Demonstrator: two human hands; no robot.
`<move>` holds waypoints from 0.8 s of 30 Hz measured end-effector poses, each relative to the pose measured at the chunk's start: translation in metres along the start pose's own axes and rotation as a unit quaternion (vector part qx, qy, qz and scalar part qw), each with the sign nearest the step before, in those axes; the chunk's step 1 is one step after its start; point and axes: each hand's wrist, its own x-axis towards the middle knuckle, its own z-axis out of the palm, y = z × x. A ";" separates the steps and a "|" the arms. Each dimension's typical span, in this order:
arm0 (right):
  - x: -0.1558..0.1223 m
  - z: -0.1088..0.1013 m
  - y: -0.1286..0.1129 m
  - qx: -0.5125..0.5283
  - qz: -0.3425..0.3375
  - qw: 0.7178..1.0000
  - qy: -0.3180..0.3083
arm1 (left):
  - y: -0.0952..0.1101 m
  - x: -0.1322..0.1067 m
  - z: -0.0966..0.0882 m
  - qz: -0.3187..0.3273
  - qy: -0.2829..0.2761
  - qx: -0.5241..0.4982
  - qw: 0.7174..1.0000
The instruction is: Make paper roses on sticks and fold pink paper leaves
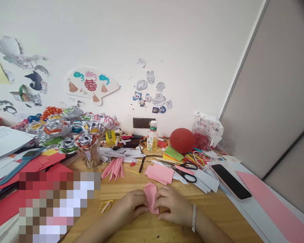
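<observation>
Between my two hands, low in the middle of the view, is a piece of pink paper [151, 195] with folded edges and a pointed top. My left hand [134, 203] pinches its left edge, fingers closed. On the opposite edge, my right hand [171, 205] grips the same paper with bent fingers. A stack of pink paper rectangles [160, 173] lies just beyond my hands. Several folded pink strips [114, 168] are fanned out to the left of that stack.
Black-handled scissors [188, 171] and a phone [231, 181] lie to the right. Behind them rests a red balloon [182, 140]. A bottle [152, 136] stands near the wall. Paper flowers [86, 140] fill a holder at left, beside a blue-banded watch [21, 166].
</observation>
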 end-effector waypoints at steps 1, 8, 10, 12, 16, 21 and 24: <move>0.000 0.000 0.000 -0.005 0.002 1.000 0.003 | -0.001 0.000 0.000 -0.010 0.001 -0.008 1.000; 0.001 0.000 0.003 -0.057 0.013 0.998 0.016 | -0.005 -0.002 -0.005 -0.016 -0.019 -0.018 1.000; 0.001 0.000 0.003 -0.058 0.012 0.998 0.008 | -0.005 -0.002 -0.006 -0.009 -0.029 -0.023 0.999; 0.002 0.002 0.004 -0.051 0.015 0.999 0.000 | -0.005 -0.001 -0.006 -0.006 -0.032 -0.021 0.999; 0.004 0.004 0.004 -0.029 0.029 0.999 -0.007 | -0.007 0.001 -0.005 0.004 -0.003 -0.006 1.000; 0.008 0.006 0.007 0.012 0.062 0.998 0.005 | -0.012 0.006 0.000 -0.013 0.020 0.012 1.000; 0.012 0.009 0.009 0.032 0.094 0.994 0.042 | -0.013 0.008 0.004 -0.037 0.020 0.027 0.999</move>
